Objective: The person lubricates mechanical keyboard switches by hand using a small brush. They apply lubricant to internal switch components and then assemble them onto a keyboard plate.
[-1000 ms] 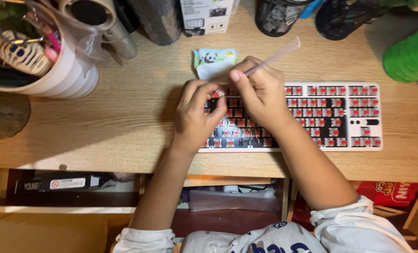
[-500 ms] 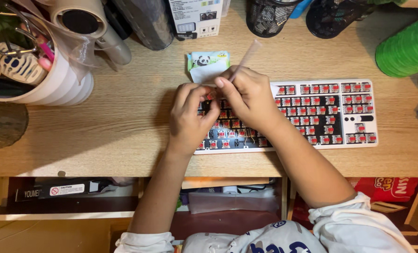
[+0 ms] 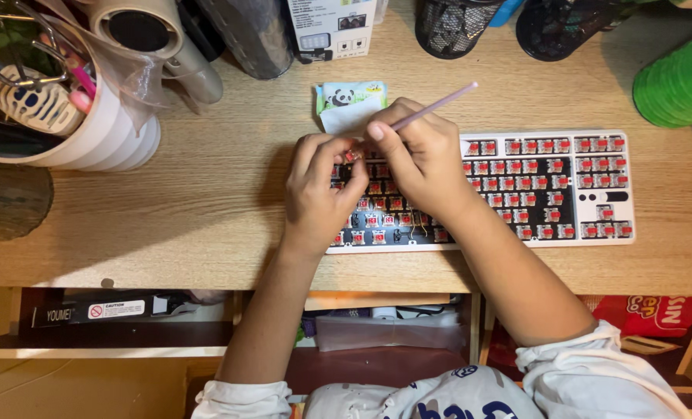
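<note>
Both hands [image 3: 322, 190] [image 3: 423, 159] over keyboard [image 3: 548, 186].

Over the last second, the right hand [image 3: 423, 159] has swung the thin pale stick [image 3: 431, 107]: it pointed up and away to the right, stood steeper half a second ago, and now slants right again with its near end by the fingertips. The left hand [image 3: 321, 190] has closed in toward the right, its fingertips now meeting at a small red piece [image 3: 352, 155] over the keyboard's [image 3: 548, 186] top-left part.
</note>
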